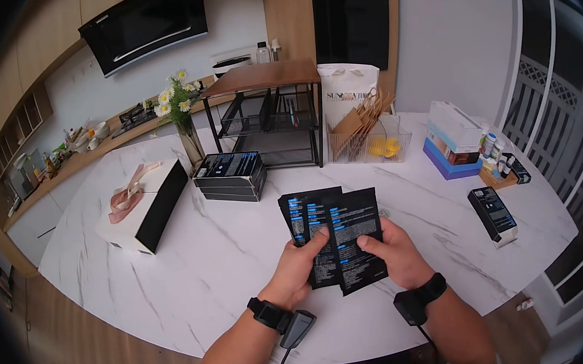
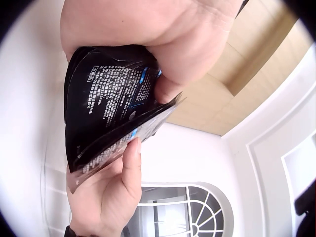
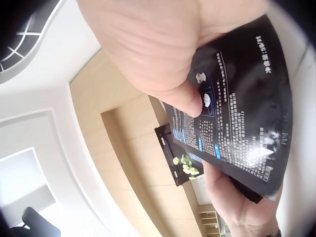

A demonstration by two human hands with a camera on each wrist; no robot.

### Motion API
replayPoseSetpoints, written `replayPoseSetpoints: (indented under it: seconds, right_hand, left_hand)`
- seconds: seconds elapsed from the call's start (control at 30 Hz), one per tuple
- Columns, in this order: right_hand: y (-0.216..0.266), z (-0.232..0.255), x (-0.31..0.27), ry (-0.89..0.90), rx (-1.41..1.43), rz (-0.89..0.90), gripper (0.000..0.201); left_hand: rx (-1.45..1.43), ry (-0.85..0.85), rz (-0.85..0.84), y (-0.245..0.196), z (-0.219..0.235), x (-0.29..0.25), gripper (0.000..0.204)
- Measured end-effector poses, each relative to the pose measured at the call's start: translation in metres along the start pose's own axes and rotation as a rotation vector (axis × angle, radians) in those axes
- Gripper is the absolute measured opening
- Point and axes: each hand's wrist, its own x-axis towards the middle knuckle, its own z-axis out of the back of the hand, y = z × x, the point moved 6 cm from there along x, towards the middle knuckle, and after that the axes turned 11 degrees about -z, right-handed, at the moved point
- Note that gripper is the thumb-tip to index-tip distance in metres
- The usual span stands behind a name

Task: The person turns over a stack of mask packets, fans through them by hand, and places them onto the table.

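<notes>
Several flat black sachets with white and blue print are fanned out between both hands above the table's front half. On the left side, the left hand (image 1: pixel 294 269) grips two overlapping sachets (image 1: pixel 324 266), its thumb across the printed face. The right hand (image 1: pixel 402 253) pinches the front sachet (image 1: pixel 355 225) by its right edge, thumb on top and fingers hidden behind. That sachet overlaps the left ones. In the right wrist view the thumb presses on the glossy sachet (image 3: pixel 237 113); the left wrist view shows the sachets (image 2: pixel 113 94) splayed apart at an angle.
A stack of black boxes (image 1: pixel 230 181) stands behind the hands, with a white gift box (image 1: pixel 133 215) to its left. A black box (image 1: pixel 493 215) lies at right. Farther back are a two-tier rack (image 1: pixel 264 121), a clear bin (image 1: pixel 400 145), a flower vase (image 1: pixel 191 141) and stacked boxes (image 1: pixel 450 156).
</notes>
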Motion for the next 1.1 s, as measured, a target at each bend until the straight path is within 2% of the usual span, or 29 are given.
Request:
replayPoseSetpoints:
  seconds: [0.13, 0.27, 0.33, 0.43, 0.47, 0.6, 0.73, 0.87, 1.0, 1.1]
  right_hand:
    - [-0.001, -0.006, 0.000, 0.033, 0.017, -0.020, 0.030]
    - [-0.006, -0.002, 0.000, -0.033, 0.037, -0.040, 0.026]
    - [0.001, 0.001, -0.001, -0.101, 0.030, 0.016, 0.026]
    - [0.005, 0.020, 0.002, -0.221, 0.005, 0.075, 0.026]
    - [0.010, 0.027, 0.001, -0.279, 0.001, 0.118, 0.026]
    - [0.025, 0.034, -0.004, -0.311, 0.084, 0.210, 0.026]
    - [0.031, 0.023, -0.007, -0.184, 0.120, 0.143, 0.030]
    - [0.012, 0.004, -0.002, 0.006, 0.107, 0.035, 0.039]
    - [-0.001, -0.001, -0.002, 0.037, -0.023, -0.039, 0.033]
    - [0.003, -0.005, -0.006, 0.043, -0.012, -0.097, 0.031]
  left_hand:
    - [0.053, 0.047, 0.033, 0.004, -0.001, -0.001, 0.036]
    - [0.046, 0.065, 0.078, 0.014, 0.000, 0.001, 0.043]
    - [-0.001, 0.071, 0.116, 0.014, -0.005, 0.000, 0.050]
    - [-0.234, 0.006, 0.085, 0.007, -0.005, 0.001, 0.048]
    - [-0.237, 0.011, 0.080, 0.007, -0.003, 0.002, 0.048]
    - [-0.216, 0.061, 0.065, 0.006, 0.002, 0.008, 0.045]
    - [-0.094, -0.018, 0.053, 0.001, 0.001, 0.002, 0.040]
    - [-0.042, -0.039, 0.010, 0.005, 0.004, 0.003, 0.034]
    - [0.025, 0.004, -0.035, 0.000, 0.000, 0.001, 0.032]
    - [0.050, 0.027, 0.007, 0.004, 0.000, -0.002, 0.034]
